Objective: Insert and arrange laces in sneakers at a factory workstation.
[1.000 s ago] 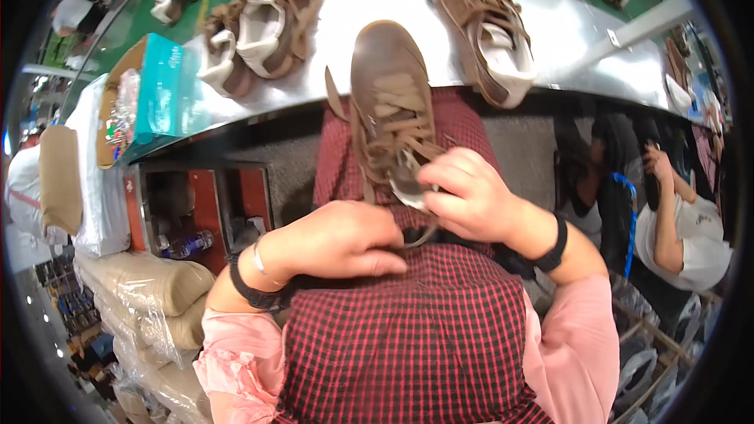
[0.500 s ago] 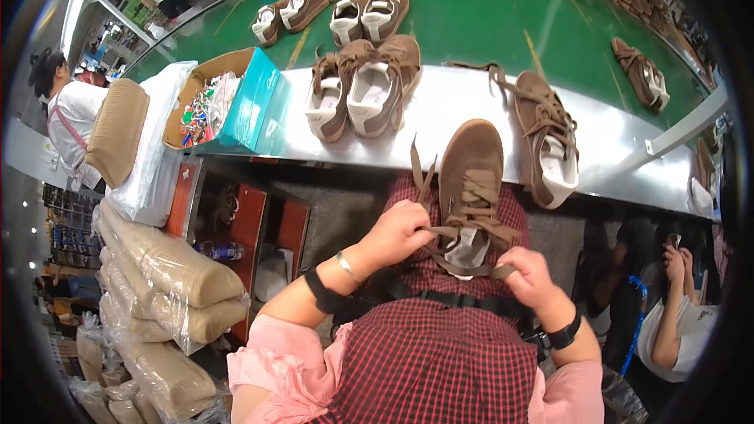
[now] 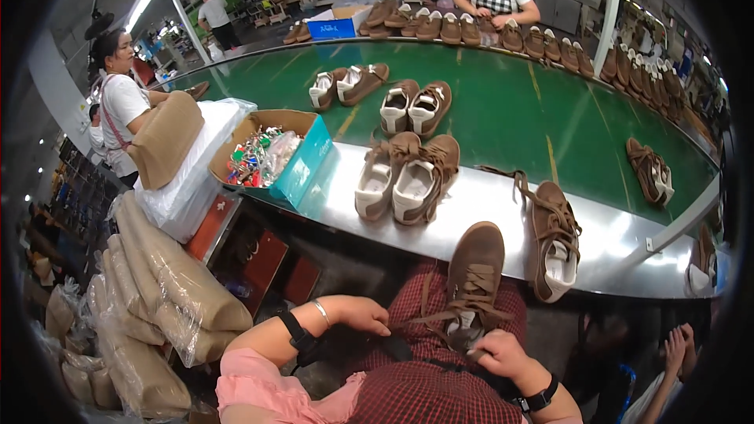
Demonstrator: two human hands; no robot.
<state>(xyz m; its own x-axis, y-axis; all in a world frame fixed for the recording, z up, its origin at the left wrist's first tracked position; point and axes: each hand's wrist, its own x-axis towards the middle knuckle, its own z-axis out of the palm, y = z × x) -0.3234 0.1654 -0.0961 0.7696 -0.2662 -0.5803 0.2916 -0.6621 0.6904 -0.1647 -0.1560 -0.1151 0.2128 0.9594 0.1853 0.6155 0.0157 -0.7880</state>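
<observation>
Steel counter [image 3: 471, 212] edges a green conveyor belt [image 3: 510, 110] mid-frame; my left hand [image 3: 363, 316] and right hand [image 3: 495, 352] fingers pinch the brown suede sneaker's [image 3: 471, 279] laces [image 3: 440, 318].

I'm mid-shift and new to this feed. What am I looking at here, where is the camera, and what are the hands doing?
There is no machine: a person works with bare hands, and a wide fisheye camera on their head looks down, so straight edges bend. The left hand and right hand pull the laces of a brown shoe resting on their checked lap. In front is a metal ledge carrying a pair of brown shoes and a single laced shoe, then a green conveyor belt with more shoes. To the left stands an open teal box of small coloured items. Other workers are nearby.
</observation>
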